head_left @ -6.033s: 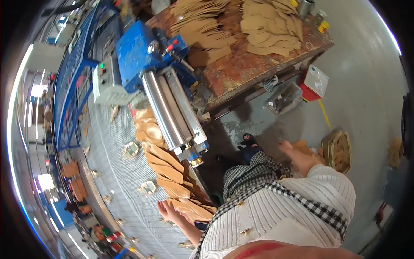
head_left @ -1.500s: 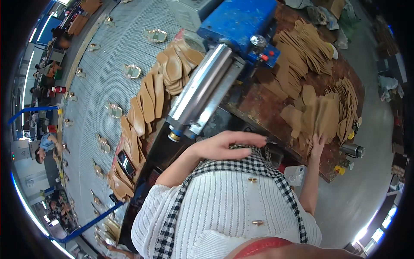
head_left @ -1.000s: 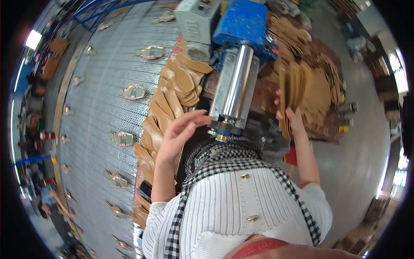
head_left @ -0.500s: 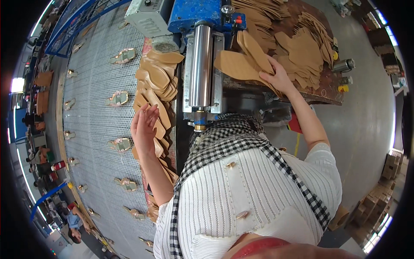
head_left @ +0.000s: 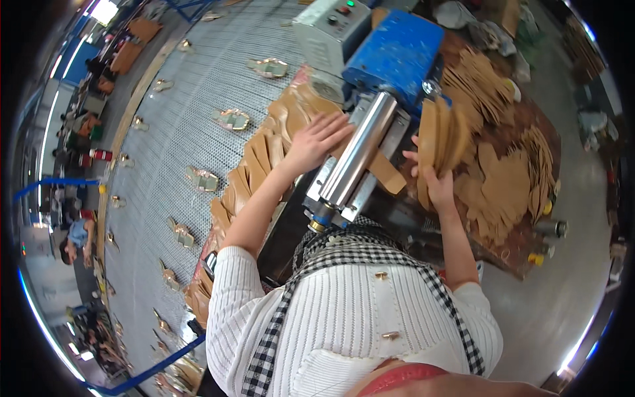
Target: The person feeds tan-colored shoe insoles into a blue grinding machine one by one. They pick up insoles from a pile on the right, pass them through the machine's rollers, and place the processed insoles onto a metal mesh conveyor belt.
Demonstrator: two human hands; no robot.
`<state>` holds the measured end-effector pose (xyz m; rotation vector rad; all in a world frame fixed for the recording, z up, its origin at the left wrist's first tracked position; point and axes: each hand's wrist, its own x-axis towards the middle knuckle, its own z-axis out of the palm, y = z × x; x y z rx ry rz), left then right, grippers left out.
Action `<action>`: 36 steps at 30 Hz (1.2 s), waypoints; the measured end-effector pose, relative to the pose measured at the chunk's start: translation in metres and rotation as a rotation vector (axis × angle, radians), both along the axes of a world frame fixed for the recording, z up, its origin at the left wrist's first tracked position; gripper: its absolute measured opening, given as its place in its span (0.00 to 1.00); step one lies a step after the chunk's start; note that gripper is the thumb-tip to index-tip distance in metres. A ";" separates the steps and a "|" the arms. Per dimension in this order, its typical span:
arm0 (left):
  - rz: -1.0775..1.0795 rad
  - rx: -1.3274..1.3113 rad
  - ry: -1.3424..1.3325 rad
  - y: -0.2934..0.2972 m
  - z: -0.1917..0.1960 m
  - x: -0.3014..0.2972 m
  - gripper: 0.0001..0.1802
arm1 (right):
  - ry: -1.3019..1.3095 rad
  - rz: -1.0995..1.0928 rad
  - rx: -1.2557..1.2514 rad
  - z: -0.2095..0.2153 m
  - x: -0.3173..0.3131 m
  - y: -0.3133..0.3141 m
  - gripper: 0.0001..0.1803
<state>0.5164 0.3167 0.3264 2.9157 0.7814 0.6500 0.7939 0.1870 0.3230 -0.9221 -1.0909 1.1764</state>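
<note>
Cardboard cutouts [head_left: 442, 135], a brown sheaf of them standing on edge, are being gripped in the right hand [head_left: 431, 184] just right of the steel roller [head_left: 356, 153], over the near-left part of the worktable [head_left: 522, 218] where more brown pieces are lying loose; one flat piece [head_left: 385, 177] is sticking out from under the roller toward that hand; the left hand [head_left: 316, 140] is lying open, fingers spread, on the brown pieces [head_left: 281, 126] overlapping along the left side of the machine, at the edge of the wide mesh conveyor [head_left: 165, 119]. Judging from this, the feeding step is in hand: stock held ready on the right, finished pieces being received on the left; the next move is probably calling for peeling a single piece off the sheaf and presenting it flat and square to the roller, fingers kept back from the nip. Compared with half a second ago, the right hand is now clasping an upright bundle where it was reaching onto flat pieces on the table; the left hand, then raised with open palm beside the roller, is now down on the pile farther along.
</note>
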 end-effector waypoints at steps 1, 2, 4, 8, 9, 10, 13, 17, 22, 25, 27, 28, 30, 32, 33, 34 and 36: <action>-0.057 -0.061 -0.054 0.007 -0.007 0.002 0.31 | 0.117 0.011 -0.027 0.002 0.002 0.000 0.24; -0.017 -0.262 -0.137 0.008 -0.014 0.000 0.33 | 0.235 0.023 -0.055 0.004 0.002 0.001 0.24; 0.081 -0.587 -0.274 0.002 -0.026 -0.010 0.39 | 0.375 0.024 -0.121 0.004 -0.002 -0.005 0.24; 0.081 -1.049 -0.649 -0.026 -0.077 -0.049 0.40 | 0.355 -0.017 -0.197 -0.003 -0.010 -0.018 0.27; 0.161 -1.291 -0.610 -0.031 -0.079 -0.061 0.39 | 0.326 -0.036 -0.203 -0.007 -0.010 -0.020 0.29; 0.168 -1.434 -0.669 -0.036 -0.079 -0.072 0.39 | 0.348 -0.058 -0.212 -0.009 -0.012 -0.023 0.28; 0.428 -1.562 -0.686 -0.013 -0.076 -0.100 0.39 | 0.319 -0.190 -0.285 -0.007 -0.015 -0.037 0.28; 0.731 -1.631 -0.932 0.118 -0.057 -0.094 0.24 | -0.112 -0.554 -0.361 0.008 -0.020 -0.048 0.23; 0.630 -1.905 -1.429 0.256 -0.060 -0.084 0.18 | -0.303 -0.655 -0.331 0.023 -0.016 -0.062 0.19; 0.850 -2.081 -1.157 0.222 -0.052 -0.066 0.19 | -0.434 -0.593 -0.235 0.027 -0.008 -0.058 0.19; 0.862 -2.187 -1.008 0.190 -0.055 -0.061 0.18 | -0.419 -0.533 -0.238 0.027 0.000 -0.059 0.19; 0.783 -2.219 -0.899 0.180 -0.060 -0.071 0.18 | -0.486 -0.489 -0.208 0.024 0.007 -0.059 0.18; 0.780 -2.137 -0.811 0.156 -0.059 -0.084 0.20 | -0.629 -0.438 -0.158 0.021 0.018 -0.055 0.18; 0.786 -2.032 -0.677 0.128 -0.044 -0.086 0.21 | -0.776 -0.421 -0.131 0.015 0.020 -0.050 0.18; 0.794 -1.965 -0.632 0.114 -0.037 -0.086 0.22 | -0.706 -0.377 -0.106 0.012 0.019 -0.047 0.18; 0.714 -1.826 -0.685 0.097 -0.035 -0.087 0.26 | -0.634 -0.320 -0.075 0.009 0.014 -0.039 0.18; 0.545 -1.770 -0.568 0.070 -0.025 -0.075 0.27 | -0.497 -0.228 -0.091 -0.001 -0.002 -0.027 0.19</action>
